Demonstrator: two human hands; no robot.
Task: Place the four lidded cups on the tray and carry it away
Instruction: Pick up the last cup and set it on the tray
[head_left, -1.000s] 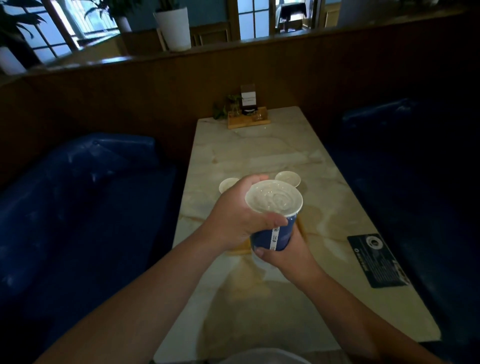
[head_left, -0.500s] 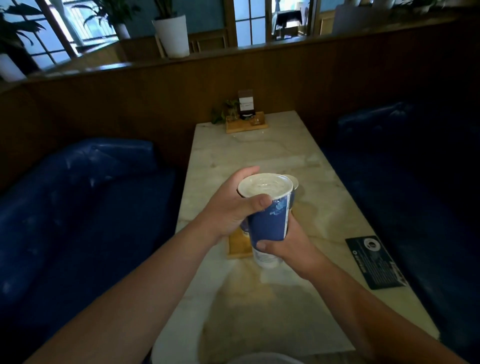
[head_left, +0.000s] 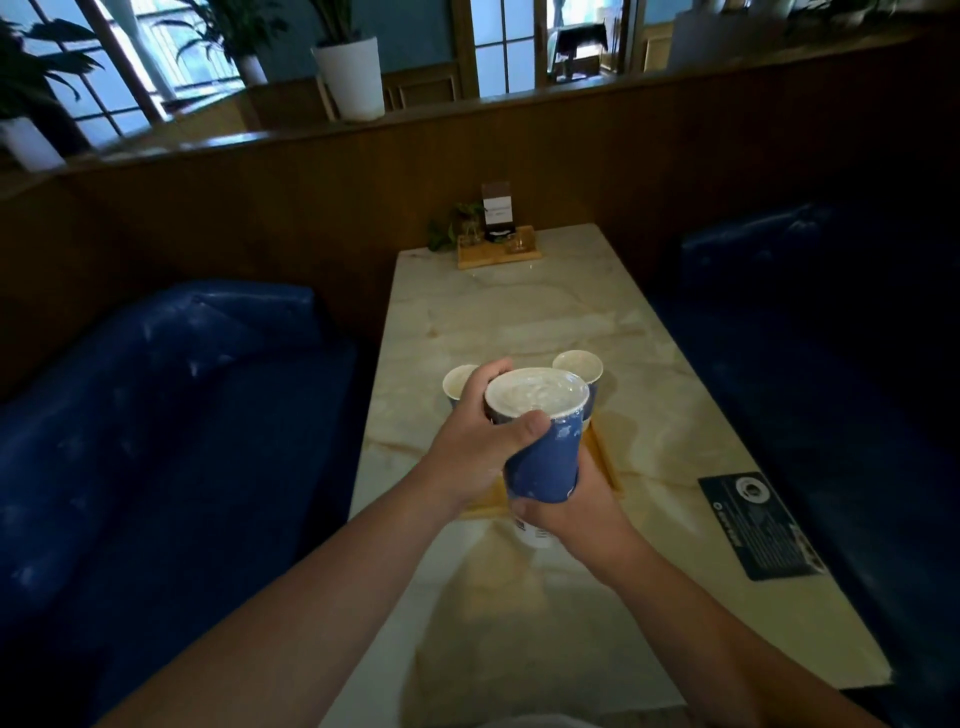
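Both hands hold one blue lidded cup (head_left: 545, 457) above the near part of the marble table. My left hand (head_left: 478, 441) wraps its upper left side, thumb across the front under the white lid. My right hand (head_left: 566, 514) grips it low, near the base. Under and behind the hands lies a light wooden tray (head_left: 605, 462), mostly hidden. Two more lidded cups stand behind: one on the left (head_left: 457, 382), partly covered by my fingers, and one on the right (head_left: 577, 368).
The marble table (head_left: 519, 322) runs away from me between two blue bench seats (head_left: 182, 415). A small wooden holder with a plant and a card (head_left: 497, 244) stands at the far end. A black card (head_left: 761, 525) lies at the right edge.
The held cup has tilted more upright and dropped a little toward the tray. The view has shifted, so both back cups show again.
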